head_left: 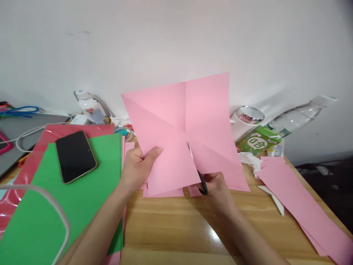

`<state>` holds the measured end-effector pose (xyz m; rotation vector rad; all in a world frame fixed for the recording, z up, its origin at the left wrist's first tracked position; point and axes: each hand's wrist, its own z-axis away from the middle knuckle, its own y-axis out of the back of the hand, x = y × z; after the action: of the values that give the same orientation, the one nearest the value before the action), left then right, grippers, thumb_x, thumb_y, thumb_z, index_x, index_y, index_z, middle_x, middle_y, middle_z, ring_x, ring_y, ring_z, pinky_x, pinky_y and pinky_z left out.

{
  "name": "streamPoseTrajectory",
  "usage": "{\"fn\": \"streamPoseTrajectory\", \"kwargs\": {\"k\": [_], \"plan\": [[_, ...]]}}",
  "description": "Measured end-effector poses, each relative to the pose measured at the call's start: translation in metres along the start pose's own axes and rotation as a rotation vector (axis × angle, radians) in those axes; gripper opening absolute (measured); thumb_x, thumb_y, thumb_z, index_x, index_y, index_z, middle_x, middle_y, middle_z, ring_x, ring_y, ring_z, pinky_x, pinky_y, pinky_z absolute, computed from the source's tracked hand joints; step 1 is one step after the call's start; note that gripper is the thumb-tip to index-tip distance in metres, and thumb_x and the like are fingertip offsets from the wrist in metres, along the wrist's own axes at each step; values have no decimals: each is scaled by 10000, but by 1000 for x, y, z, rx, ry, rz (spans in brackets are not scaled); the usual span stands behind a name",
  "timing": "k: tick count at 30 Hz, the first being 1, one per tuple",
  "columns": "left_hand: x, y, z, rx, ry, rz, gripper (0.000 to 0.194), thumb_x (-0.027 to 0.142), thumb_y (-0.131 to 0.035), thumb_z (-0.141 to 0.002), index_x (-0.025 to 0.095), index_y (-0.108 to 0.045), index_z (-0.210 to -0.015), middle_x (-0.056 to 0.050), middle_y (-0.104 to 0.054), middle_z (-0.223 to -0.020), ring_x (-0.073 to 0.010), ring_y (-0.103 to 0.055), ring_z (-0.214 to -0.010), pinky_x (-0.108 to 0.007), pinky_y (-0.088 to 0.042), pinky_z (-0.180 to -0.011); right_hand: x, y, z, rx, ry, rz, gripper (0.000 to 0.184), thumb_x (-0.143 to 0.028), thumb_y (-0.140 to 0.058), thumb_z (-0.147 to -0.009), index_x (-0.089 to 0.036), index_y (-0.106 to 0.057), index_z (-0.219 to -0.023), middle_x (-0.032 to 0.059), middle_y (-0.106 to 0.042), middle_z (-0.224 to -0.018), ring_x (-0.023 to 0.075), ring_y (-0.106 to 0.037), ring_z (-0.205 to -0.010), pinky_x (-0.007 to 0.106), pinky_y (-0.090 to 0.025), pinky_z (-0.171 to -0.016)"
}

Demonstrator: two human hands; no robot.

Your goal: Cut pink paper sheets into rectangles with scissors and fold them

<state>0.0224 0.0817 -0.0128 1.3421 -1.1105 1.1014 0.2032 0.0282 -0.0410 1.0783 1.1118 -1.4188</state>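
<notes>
A creased pink square of paper (182, 129) is held upright over the wooden table (176, 228). My left hand (138, 165) grips its lower left edge, thumb on the front. My right hand (216, 189) is closed round the black handles of scissors (197, 169), whose blades run up a diagonal crease toward the sheet's centre. More pink paper lies flat under the sheet.
A phone (75, 155) lies on a green sheet (55, 206) over red sheets at left. Long pink strips (298, 200) lie at right. Along the wall stand a white bottle (91, 108), a clear bottle (298, 116), a metal-topped cup (246, 119) and a green carton (257, 140).
</notes>
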Motion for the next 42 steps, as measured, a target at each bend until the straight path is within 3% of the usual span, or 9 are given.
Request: {"fn": "streamPoseTrajectory", "kwargs": {"k": [5,8,14,18,25,42], "plan": [[-1,-1,0,-50,38,81,329,369,-675,-678,132,-557,-484,29,-532,-511,-66,-417,-461,-175,-334,-401,2,-3,-2,-14,14,-54,147,-279,-721,-571,-142,-667,-574,13,-596,-512,162,-532,-494,258,-412,-464],[-2,-2,0,-71,80,185,286,367,-695,-665,132,-604,-532,18,-578,-548,-69,-444,-468,-173,-349,-401,2,-4,-2,-41,28,-81,122,-262,-714,-582,-155,-658,-571,-1,-610,-525,167,-554,-505,256,-427,-476],[-3,-3,-1,-94,136,280,240,356,-719,-650,130,-653,-603,1,-620,-583,-72,-484,-480,-159,-350,-388,0,-4,-4,-3,130,-86,147,-242,-733,-584,-169,-652,-683,23,-657,-588,217,-631,-687,292,-501,-603],[-1,-3,-1,-98,109,240,254,327,-713,-655,128,-609,-536,33,-558,-509,-49,-424,-435,-148,-313,-367,2,-3,-5,30,156,-120,219,-215,-732,-587,-173,-667,-792,62,-711,-807,245,-649,-818,313,-523,-680],[-2,-3,0,-100,54,166,295,319,-686,-676,129,-555,-493,50,-502,-486,-44,-387,-434,-150,-303,-373,3,-1,-5,13,168,-190,334,-178,-739,-595,-201,-662,-920,73,-698,-1001,284,-590,-1060,354,-507,-848],[-3,-1,-1,-102,47,125,317,342,-678,-683,134,-535,-490,46,-477,-505,-49,-370,-462,-153,-293,-381,3,-2,0,62,146,-20,213,-235,-670,-696,-153,-704,-889,92,-714,-904,242,-644,-827,314,-519,-689]]}}
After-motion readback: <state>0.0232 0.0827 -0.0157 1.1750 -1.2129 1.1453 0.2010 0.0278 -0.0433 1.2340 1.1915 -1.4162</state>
